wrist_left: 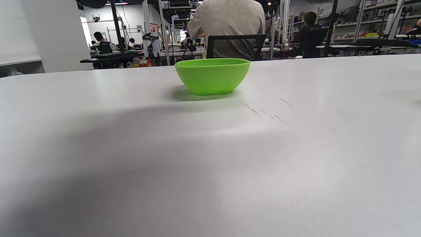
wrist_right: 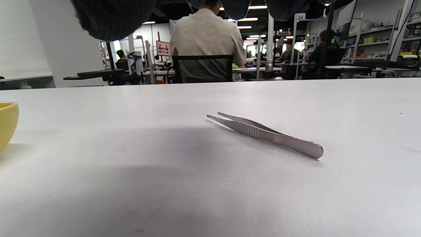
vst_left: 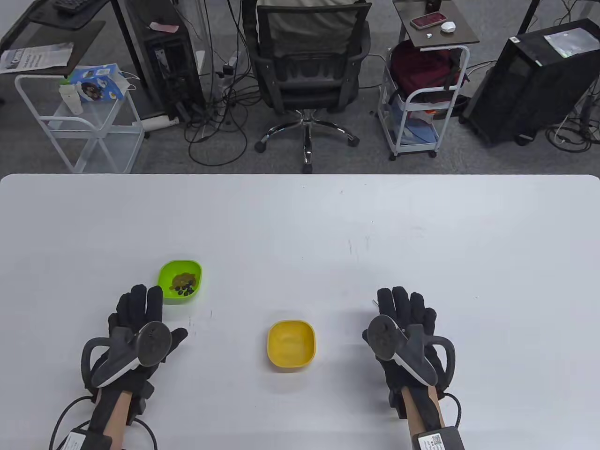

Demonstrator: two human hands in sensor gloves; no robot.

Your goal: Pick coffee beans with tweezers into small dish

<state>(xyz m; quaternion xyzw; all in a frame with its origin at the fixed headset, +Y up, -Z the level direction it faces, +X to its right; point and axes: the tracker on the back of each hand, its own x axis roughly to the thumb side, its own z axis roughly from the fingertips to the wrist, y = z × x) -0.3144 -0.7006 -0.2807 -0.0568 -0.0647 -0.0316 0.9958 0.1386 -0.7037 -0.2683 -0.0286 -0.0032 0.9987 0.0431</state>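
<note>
Fingers [vst_left: 407, 304] of your right hand [vst_left: 404, 335] are lying stretched out and flat, slightly spread, gripping nothing; in the right wrist view the gloved fingertips [wrist_right: 113, 16] are hanging in along the top edge, above the tabletop [wrist_right: 210, 184]. Just under and ahead of them the tweezers [wrist_right: 266, 134] are lying flat on the tabletop, touched by neither hand, their two tips slightly apart and pointing away from you and to the left. In the table view your right hand is hiding the tweezers almost completely, with only a small pale bit showing at the hand's left side.

Your left hand [vst_left: 140, 323] is resting the same way, its fingers [vst_left: 138, 302] extended and spread, thumb out to the right, holding nothing. It is sitting just near of the green bowl [vst_left: 180, 281], whose dark coffee beans [vst_left: 183, 283] are piled in the middle of its floor. From the left wrist view the green bowl [wrist_left: 212, 75] is standing upright on the bare tabletop, its contents hidden by its wall.

Between your two hands, closer to the tabletop's near edge than the green bowl, the yellow dish [vst_left: 291, 345] is standing upright, with no beans showing inside. Its rim [wrist_right: 7, 123] is just poking in at the left edge of the right wrist view. Both bowls are sitting well apart from each other, in the near half of the tabletop.
</note>
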